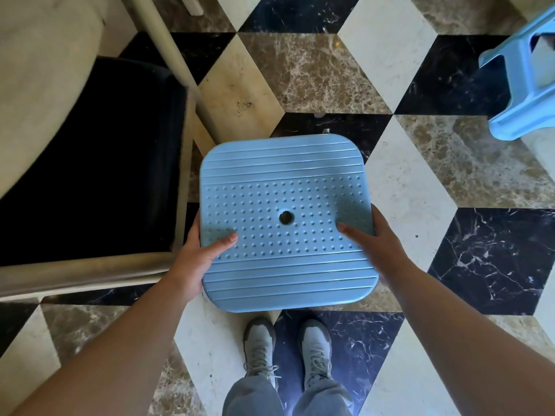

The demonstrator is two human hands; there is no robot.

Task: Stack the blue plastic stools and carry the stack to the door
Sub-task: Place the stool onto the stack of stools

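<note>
A lived-in indoor room, likely a home or a café. The polished marble floor (315, 76) is laid in a black, brown and cream cube pattern, and a cream-framed chair with a black seat (99, 163) stands left of the left grip.

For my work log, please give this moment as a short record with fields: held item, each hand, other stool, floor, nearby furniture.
held item: blue stool, seat facing the camera, round hole in the middle
left hand: grips the seat's left edge, thumb on top
right hand: grips the seat's right edge, thumb on top
other stool: blue, on the floor at the upper right, partly out of view
floor: marble tiles, black, white, brown
nearby furniture: chair with a dark seat, at the left
</note>
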